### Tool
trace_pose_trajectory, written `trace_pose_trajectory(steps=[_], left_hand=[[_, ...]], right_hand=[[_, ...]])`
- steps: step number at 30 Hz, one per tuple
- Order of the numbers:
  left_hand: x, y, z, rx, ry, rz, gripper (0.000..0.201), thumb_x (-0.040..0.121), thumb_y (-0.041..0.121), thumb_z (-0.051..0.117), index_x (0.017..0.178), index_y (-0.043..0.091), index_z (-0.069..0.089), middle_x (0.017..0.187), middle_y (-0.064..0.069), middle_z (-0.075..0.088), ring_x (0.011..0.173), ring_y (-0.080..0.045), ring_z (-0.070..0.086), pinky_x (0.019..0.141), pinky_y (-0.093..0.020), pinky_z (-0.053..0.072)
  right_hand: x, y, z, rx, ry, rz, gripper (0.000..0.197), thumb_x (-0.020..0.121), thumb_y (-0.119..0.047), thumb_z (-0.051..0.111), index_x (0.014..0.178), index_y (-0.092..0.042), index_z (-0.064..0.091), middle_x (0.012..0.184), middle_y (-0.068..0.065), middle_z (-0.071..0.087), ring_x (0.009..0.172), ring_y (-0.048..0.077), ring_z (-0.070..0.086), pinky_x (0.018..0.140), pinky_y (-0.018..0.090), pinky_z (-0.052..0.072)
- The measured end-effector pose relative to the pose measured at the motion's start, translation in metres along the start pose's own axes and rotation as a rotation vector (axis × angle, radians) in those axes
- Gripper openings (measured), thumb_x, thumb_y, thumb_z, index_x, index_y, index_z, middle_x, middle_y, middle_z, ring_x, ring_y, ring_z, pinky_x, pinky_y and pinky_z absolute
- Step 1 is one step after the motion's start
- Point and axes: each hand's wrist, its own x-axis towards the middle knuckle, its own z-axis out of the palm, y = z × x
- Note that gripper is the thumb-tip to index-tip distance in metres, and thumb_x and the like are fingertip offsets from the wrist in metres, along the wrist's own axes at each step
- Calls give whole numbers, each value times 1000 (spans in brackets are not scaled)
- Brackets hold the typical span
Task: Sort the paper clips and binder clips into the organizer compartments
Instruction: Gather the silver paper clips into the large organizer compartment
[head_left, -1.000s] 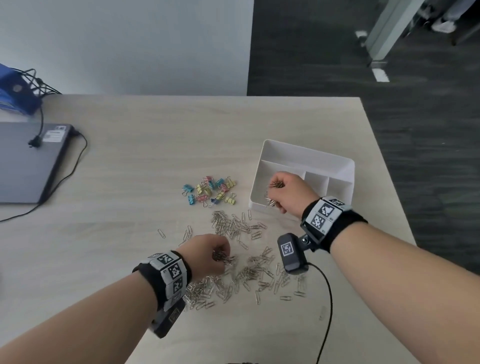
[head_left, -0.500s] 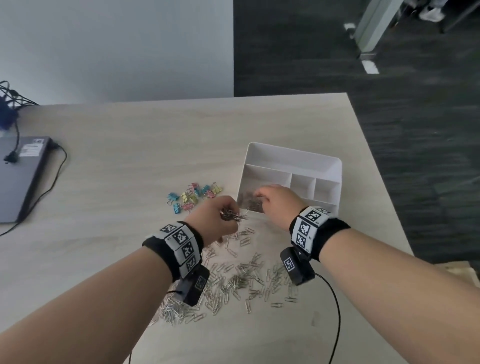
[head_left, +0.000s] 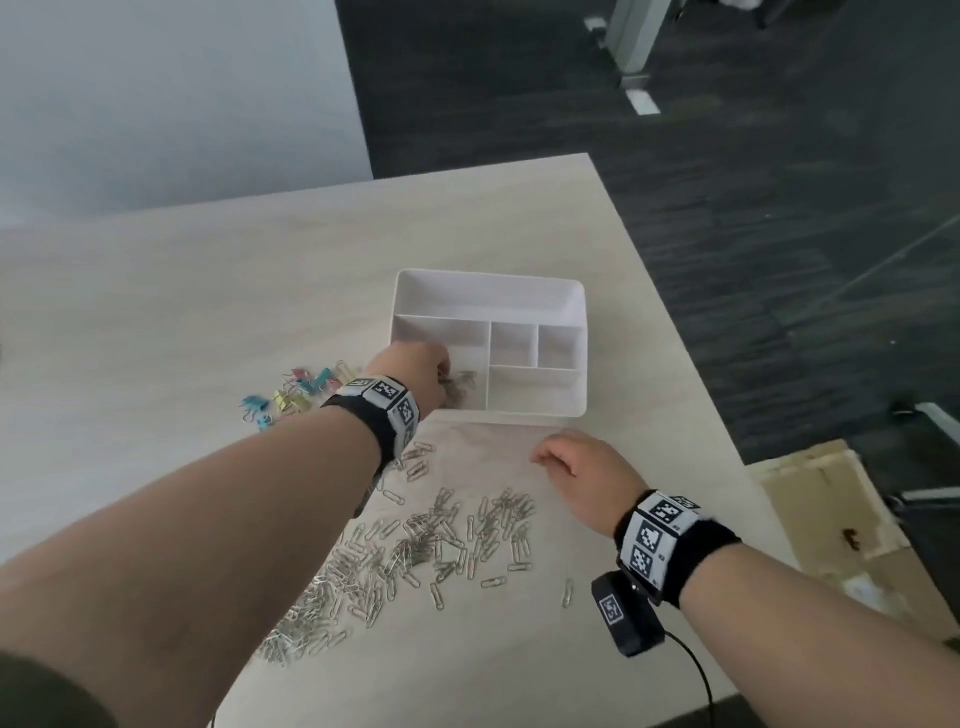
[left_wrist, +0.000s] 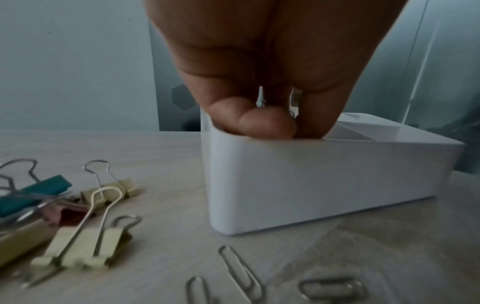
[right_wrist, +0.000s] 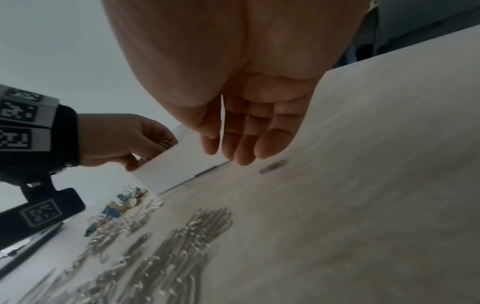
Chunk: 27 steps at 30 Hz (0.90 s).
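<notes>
The white organizer (head_left: 488, 291) stands on the table with several compartments. My left hand (head_left: 441, 376) reaches over its near-left corner, fingers curled round a bunch of silver paper clips (head_left: 460, 388) just above the left compartment floor. In the left wrist view the curled fingers (left_wrist: 262, 123) dip behind the organizer wall (left_wrist: 311, 181). My right hand (head_left: 545, 460) hovers empty in front of the organizer, its fingers (right_wrist: 241, 144) relaxed. A loose paper clip pile (head_left: 426, 545) lies near me. Coloured binder clips (head_left: 296, 395) lie left of the organizer.
The table's right edge (head_left: 675, 322) drops to dark carpet. A cardboard box (head_left: 831, 519) sits below the near-right corner. A black cable (head_left: 696, 670) trails from my right wrist camera. One stray paper clip (head_left: 567, 592) lies apart from the pile.
My left hand carried a bunch of paper clips from the pile forward into the organizer's left compartment. My right hand drew back out of the organizer to the table in front of it.
</notes>
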Motion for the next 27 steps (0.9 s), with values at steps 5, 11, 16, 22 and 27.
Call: trace_pose_trajectory(steps=[5, 11, 16, 22, 27], left_hand=[[-23, -5, 1, -32, 50, 14, 37, 90, 26, 57, 126, 27, 64, 113, -3, 70, 80, -22, 61, 71, -27, 50], [-101, -48, 23, -373, 355, 40, 33, 93, 25, 58, 126, 29, 62, 118, 10, 59, 92, -4, 57, 84, -22, 49], [-136, -76, 63, -468, 356, -104, 27, 91, 21, 60, 116, 27, 66, 105, 14, 56, 90, -3, 56, 90, -31, 53], [-189, -139, 96, -412, 404, -387, 51, 89, 24, 60, 139, 22, 52, 139, 0, 51, 129, -23, 46, 112, -43, 37], [-215, -189, 113, -372, 331, -636, 77, 91, 44, 54, 155, 15, 23, 163, -3, 19, 150, -24, 15, 122, -43, 18]], right_hand=[[-15, 16, 1, -66, 29, 167, 32, 90, -13, 55, 120, -19, 62, 118, -4, 49, 86, 11, 53, 90, 29, 46], [-18, 3, 22, -168, 12, 176, 47, 84, -11, 58, 131, -14, 58, 128, 4, 47, 116, 23, 51, 103, 29, 40], [-21, -11, 45, -162, -64, 124, 49, 86, -12, 58, 135, -16, 56, 123, 0, 49, 108, 17, 54, 99, 27, 43], [-11, -68, 79, -144, -358, -93, 50, 90, -20, 56, 140, -20, 51, 120, -3, 49, 104, 13, 54, 98, 29, 44], [11, -86, 76, -119, -123, -167, 34, 92, -29, 54, 126, -25, 61, 121, -9, 53, 112, 11, 50, 103, 35, 43]])
